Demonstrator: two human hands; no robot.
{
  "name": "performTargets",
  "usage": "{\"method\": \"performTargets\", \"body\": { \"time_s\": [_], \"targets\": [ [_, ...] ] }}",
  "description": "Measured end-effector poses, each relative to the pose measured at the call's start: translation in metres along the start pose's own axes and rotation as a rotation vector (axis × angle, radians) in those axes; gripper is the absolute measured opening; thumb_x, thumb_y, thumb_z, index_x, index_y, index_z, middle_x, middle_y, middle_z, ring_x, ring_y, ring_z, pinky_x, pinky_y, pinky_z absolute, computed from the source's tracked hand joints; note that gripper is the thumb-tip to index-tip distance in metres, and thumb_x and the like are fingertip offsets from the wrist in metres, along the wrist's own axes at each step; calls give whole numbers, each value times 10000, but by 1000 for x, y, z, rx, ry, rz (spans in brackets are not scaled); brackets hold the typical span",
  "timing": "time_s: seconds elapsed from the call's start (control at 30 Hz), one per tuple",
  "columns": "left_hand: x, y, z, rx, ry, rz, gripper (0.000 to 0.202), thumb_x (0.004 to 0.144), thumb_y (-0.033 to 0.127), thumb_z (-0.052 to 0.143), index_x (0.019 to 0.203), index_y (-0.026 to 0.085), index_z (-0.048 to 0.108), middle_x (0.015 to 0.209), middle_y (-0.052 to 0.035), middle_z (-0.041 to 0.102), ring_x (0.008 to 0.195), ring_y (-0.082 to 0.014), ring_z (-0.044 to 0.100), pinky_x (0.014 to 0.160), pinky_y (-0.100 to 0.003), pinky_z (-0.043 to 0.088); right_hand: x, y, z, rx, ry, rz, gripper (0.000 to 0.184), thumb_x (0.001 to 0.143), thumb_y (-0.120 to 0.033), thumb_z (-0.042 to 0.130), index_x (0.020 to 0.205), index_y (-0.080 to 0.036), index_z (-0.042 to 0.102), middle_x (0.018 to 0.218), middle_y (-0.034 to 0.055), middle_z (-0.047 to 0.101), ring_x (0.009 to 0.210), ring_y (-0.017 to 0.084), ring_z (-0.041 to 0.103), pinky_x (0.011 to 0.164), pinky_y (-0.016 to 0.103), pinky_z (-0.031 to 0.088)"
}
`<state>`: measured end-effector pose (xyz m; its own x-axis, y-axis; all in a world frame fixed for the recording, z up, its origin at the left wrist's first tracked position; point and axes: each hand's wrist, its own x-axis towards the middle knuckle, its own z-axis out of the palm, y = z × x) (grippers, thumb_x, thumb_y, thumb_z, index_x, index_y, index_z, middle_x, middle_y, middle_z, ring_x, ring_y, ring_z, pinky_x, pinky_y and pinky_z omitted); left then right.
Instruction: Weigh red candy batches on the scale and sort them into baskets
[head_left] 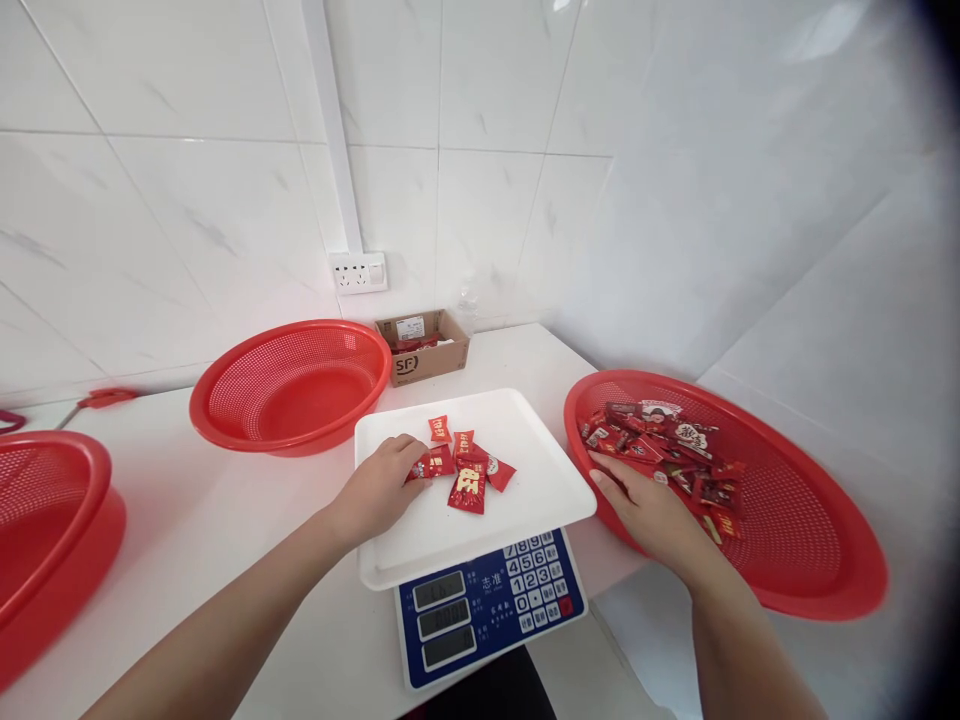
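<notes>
My left hand (384,488) is over the left part of a white tray (525,520), its fingers curled round the end of a small red wrapped packet (439,461). Several more red packets (469,487) with gold lettering lie beside it in the tray. That tray rests on a blue-fronted digital scale (491,600) with three displays and a keypad. At the near left rim of a red perforated basket (810,500), my right hand (651,508) reaches in with thumb and fingers apart. Red and dark wrapped packets (645,440) are heaped just beyond its fingertips.
A second red basket (292,400) stands behind the tray to the left. Part of another red basket (45,540) shows at the left edge. A small cardboard box (435,362) holding red packets is near the tiled wall, below a power socket (358,273).
</notes>
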<state>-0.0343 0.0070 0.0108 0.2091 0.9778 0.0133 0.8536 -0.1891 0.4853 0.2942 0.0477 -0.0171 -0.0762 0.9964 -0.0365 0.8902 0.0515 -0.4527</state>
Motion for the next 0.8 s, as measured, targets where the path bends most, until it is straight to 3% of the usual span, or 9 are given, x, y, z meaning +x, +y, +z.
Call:
{"method": "performTargets", "body": {
  "time_s": [0.1, 0.23, 0.37, 0.5, 0.6, 0.7, 0.77, 0.8],
  "targets": [
    [-2, -1, -2, -52, 30, -46, 169, 852, 302, 438, 955, 234, 554, 1041, -46, 592, 976, -233, 558, 794, -357, 460, 0, -5, 2, -44, 87, -49, 504, 880, -399, 332, 1286, -156, 506, 1285, 104, 564, 1200, 283, 492, 990, 450, 389],
    [-4, 2, -7, -172, 69, -139, 175, 836, 318, 466, 963, 242, 559, 980, -27, 630, 884, -215, 594, 729, -330, 473, -7, -32, 11, 23, 224, -245, 466, 888, -409, 355, 1245, -166, 530, 1288, 104, 555, 1203, 255, 481, 1016, 437, 371],
    [-5, 3, -13, -227, 87, -207, 229, 811, 359, 506, 1017, 259, 525, 907, -8, 652, 816, -206, 617, 676, -307, 484, -18, -72, 23, 87, 18, -479, 474, 905, -455, 366, 1298, -220, 488, 1374, 67, 472, 1300, 230, 367, 1069, 428, 320],
    [2, -13, -27, -99, 200, -238, 294, 827, 416, 490, 1067, 246, 503, 910, -21, 656, 815, -209, 630, 655, -293, 486, -20, -98, 34, 48, -185, -545, 551, 895, -531, 358, 1366, -250, 412, 1495, 65, 281, 1384, 272, 174, 1090, 482, 261],
    [9, -34, -45, 51, 306, -291, 343, 853, 425, 447, 1137, 239, 488, 992, -57, 650, 922, -254, 614, 716, -341, 489, -18, -103, 40, 12, -236, -547, 574, 898, -556, 324, 1390, -265, 372, 1518, 65, 220, 1393, 287, 124, 1103, 512, 197],
    [12, -45, -55, 169, 401, -301, 458, 871, 382, 408, 1274, 165, 417, 1268, -166, 514, 1205, -363, 422, 891, -493, 408, -15, -103, 45, -17, -242, -548, 570, 900, -552, 320, 1394, -271, 364, 1520, 62, 216, 1395, 278, 117, 1116, 506, 156],
    [11, -42, -51, 216, 369, -211, 468, 871, 355, 418, 1280, 128, 431, 1333, -184, 457, 1266, -366, 342, 976, -526, 333, -13, -102, 46, -20, -236, -552, 557, 903, -537, 329, 1391, -271, 369, 1518, 57, 224, 1394, 264, 131, 1122, 486, 152],
    [10, -37, -45, 220, 319, -153, 440, 863, 352, 443, 1247, 141, 474, 1311, -161, 489, 1252, -340, 374, 993, -497, 336, -13, -102, 47, -20, -234, -552, 552, 904, -530, 336, 1389, -269, 374, 1516, 56, 230, 1393, 259, 139, 1124, 480, 150]
  ]
}}
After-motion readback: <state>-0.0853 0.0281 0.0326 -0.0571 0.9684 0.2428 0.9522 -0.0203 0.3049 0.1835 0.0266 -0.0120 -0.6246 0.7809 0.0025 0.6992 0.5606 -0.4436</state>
